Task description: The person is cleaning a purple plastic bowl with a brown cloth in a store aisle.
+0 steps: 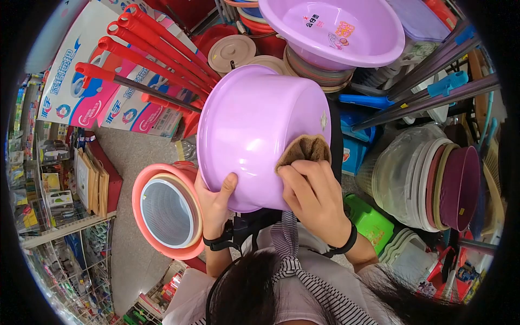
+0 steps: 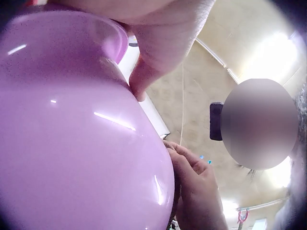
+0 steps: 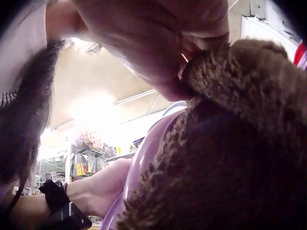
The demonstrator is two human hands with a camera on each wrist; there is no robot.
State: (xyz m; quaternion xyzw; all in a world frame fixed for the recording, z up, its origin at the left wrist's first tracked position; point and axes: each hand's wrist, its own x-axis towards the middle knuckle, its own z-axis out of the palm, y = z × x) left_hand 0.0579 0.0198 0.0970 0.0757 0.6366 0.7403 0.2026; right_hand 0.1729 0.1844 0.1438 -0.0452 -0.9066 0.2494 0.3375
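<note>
A glossy purple basin [image 1: 254, 130] is tilted on its side before the person's body, its base facing right. The left hand [image 1: 215, 197] grips the rim at the lower left, thumb on the outer wall; in the left wrist view this hand [image 2: 158, 43] is at the top beside the basin [image 2: 86, 158]. The right hand [image 1: 314, 197] pinches a brown fuzzy cloth [image 1: 304, 153] against the basin's wall near the base. In the right wrist view the cloth [image 3: 240, 143] fills much of the picture below the right hand [image 3: 153, 43], hiding most of the basin.
Another purple basin [image 1: 346, 32] tops a stack ahead. Red-handled poles [image 1: 157, 49] stand before printed cartons [image 1: 81, 70] at the left. A pink basin [image 1: 142, 181] holding baskets is at the lower left. Stacked baskets [image 1: 422, 184] and a green stool [image 1: 368, 219] lie to the right.
</note>
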